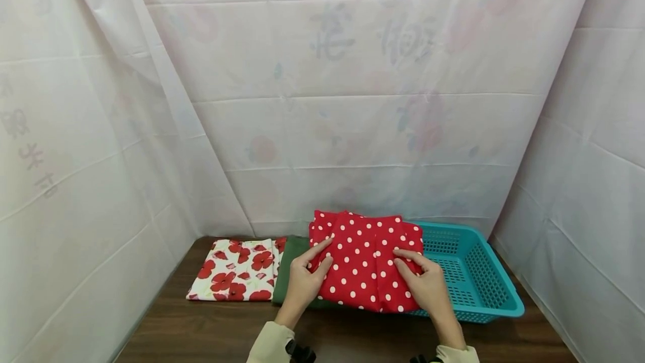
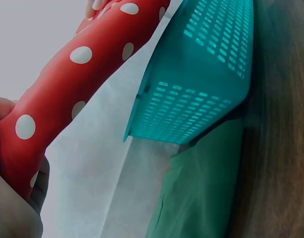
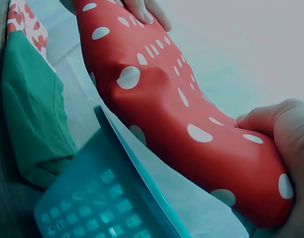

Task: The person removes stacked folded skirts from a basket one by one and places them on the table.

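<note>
Both hands hold up a folded red cloth with white dots [image 1: 360, 262], one at each side. My left hand [image 1: 304, 279] grips its left edge, thumb and a finger showing on the front face. At the right edge my right hand [image 1: 428, 287] pinches the cloth the same way. In the left wrist view the dotted cloth [image 2: 68, 84] hangs above the table, apart from the basket [image 2: 191, 84]. The right wrist view shows the thumb pressing on the cloth [image 3: 157, 109]; the other fingers are hidden underneath.
A turquoise perforated basket [image 1: 486, 273] stands on the right of the dark wooden table [image 1: 176, 329], partly behind the dotted cloth. To the left lie a folded green cloth [image 1: 289, 268] and a folded white cloth with red flowers [image 1: 232, 273]. White curtains [image 1: 353, 128] hang around the table.
</note>
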A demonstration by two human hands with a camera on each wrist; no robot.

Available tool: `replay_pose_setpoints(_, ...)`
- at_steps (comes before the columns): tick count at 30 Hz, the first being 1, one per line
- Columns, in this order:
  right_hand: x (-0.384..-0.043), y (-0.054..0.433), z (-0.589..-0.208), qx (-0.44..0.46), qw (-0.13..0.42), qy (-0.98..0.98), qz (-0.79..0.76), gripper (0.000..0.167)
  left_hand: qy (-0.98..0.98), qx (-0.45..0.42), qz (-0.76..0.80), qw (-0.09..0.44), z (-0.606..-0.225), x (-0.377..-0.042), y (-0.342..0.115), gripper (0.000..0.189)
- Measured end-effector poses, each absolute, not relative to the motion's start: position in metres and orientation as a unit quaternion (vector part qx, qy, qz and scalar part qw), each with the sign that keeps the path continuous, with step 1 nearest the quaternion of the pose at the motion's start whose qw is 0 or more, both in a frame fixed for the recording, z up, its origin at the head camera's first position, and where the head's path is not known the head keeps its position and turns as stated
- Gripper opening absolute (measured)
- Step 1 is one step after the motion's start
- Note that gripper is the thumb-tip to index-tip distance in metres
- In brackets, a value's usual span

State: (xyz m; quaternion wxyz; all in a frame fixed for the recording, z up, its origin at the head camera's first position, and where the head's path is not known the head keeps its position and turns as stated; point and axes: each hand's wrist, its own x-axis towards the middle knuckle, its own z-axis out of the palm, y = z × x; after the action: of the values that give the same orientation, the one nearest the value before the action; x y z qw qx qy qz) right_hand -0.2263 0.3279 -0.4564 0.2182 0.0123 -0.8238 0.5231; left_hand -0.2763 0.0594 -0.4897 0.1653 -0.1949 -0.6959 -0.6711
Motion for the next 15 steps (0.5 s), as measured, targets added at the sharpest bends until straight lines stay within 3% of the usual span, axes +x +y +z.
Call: replay_pose_setpoints(15,-0.212,0.303,-0.469,0.030,0.211,-0.821,0.530,0.036,-0.692,-0.156,-0.685,0.163,-0.507,-0.254,0.035,0.042)
